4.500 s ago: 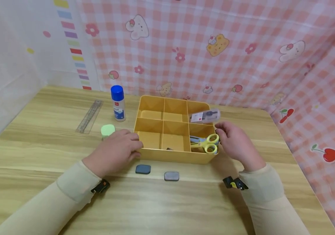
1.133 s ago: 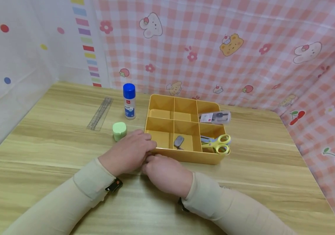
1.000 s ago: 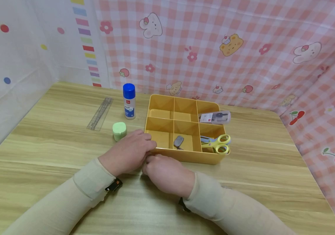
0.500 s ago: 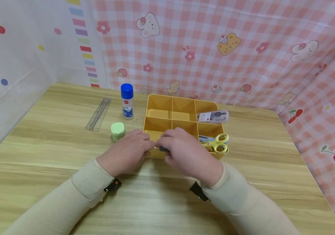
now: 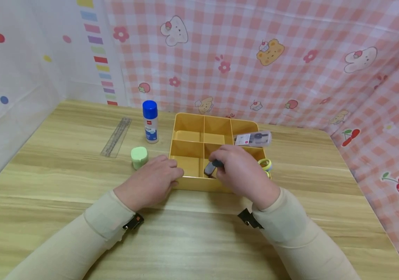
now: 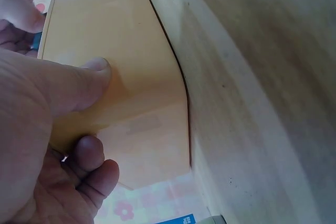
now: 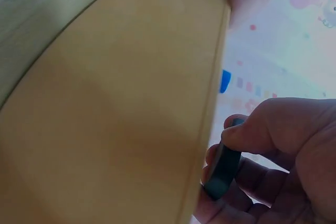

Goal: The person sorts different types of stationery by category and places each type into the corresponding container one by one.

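Observation:
A yellow six-compartment organizer box (image 5: 202, 184) stands on the table. My left hand (image 5: 147, 181) grips its front left corner; the left wrist view shows the thumb (image 6: 79, 85) pressed on the wall and other fingers curled near the corner. Over the front middle compartment, my right hand (image 5: 243, 171) pinches a dark, flat, rounded block (image 7: 224, 170) between thumb and fingers, just above the rim. Beneath it, a similar grey block (image 5: 209, 169) leans inside that compartment. Yellow-handled scissors (image 5: 265, 164) sit in the front right compartment, partly hidden behind the right hand.
A clear plastic case (image 5: 253, 138) with a dark tool inside rests across the back right compartment. Left of the box are a pale green rounded block (image 5: 139, 157), a blue-capped bottle (image 5: 151, 122) and a transparent ruler (image 5: 116, 137). Patterned cloth (image 5: 199, 50) hangs behind the table.
Both rounded blocks have left the table in front; the grey one is now in the box. My right hand has lifted the dark one over the front middle compartment. The left hand keeps its corner.

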Action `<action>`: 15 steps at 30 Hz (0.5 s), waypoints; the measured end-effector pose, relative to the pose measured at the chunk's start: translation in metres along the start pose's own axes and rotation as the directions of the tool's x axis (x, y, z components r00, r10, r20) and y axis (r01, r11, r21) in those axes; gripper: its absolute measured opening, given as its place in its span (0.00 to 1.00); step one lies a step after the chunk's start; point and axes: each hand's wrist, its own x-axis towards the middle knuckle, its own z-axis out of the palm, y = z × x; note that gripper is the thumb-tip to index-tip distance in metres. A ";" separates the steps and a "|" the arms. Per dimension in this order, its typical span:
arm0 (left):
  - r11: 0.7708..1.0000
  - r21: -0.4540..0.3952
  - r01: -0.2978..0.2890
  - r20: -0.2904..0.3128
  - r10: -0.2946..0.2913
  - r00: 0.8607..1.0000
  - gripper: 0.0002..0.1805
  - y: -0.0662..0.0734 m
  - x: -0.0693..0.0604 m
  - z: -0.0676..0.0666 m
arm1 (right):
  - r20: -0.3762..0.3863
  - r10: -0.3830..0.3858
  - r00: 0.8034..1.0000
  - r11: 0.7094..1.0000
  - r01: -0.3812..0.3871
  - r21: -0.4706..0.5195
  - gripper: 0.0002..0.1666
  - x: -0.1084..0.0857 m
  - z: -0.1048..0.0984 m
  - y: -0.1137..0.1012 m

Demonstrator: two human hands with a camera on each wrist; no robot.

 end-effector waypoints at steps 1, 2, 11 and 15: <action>1.000 -0.002 -0.001 -0.002 0.001 1.000 0.02 0.000 0.000 0.000 | 0.007 0.009 1.000 1.000 -0.009 0.000 0.16 0.000 0.001 0.002; 1.000 -0.002 -0.001 -0.005 0.001 1.000 0.03 0.000 0.000 0.000 | 0.012 0.017 1.000 1.000 -0.017 -0.001 0.15 0.000 0.001 0.003; 1.000 0.005 -0.007 -0.020 0.007 1.000 0.03 -0.001 0.000 0.002 | 0.045 0.080 0.996 0.997 -0.080 -0.015 0.15 -0.002 0.006 0.010; 1.000 0.002 -0.001 -0.014 0.001 1.000 0.03 -0.001 -0.001 0.001 | 0.055 0.087 0.995 0.996 -0.086 -0.019 0.14 -0.002 0.009 0.009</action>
